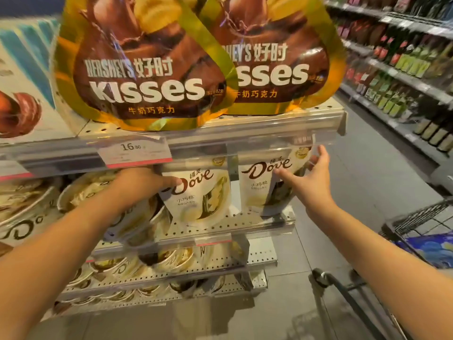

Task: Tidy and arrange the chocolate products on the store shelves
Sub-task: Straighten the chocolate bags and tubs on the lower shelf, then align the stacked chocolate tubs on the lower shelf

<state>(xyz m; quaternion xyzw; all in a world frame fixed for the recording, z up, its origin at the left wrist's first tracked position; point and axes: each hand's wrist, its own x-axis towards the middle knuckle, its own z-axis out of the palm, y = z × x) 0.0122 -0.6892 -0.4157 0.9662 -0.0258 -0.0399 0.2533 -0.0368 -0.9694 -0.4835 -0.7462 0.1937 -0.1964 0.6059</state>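
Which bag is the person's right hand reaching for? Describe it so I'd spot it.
Find the two big gold Kisses bags on the top shelf. On the shelf below stand two white Dove pouches; it is the right pouch, at the shelf's end by the aisle. The right hand is on it; the left pouch stands further in.

Kisses bags [147,69] gold-brown; Dove pouches [198,195] cream-white.

This is a shop: perforated metal shelves [220,229] carry packaged chocolate, a white price label [133,150] shows 16.80, and a wire shopping trolley [421,217] stands in the aisle.
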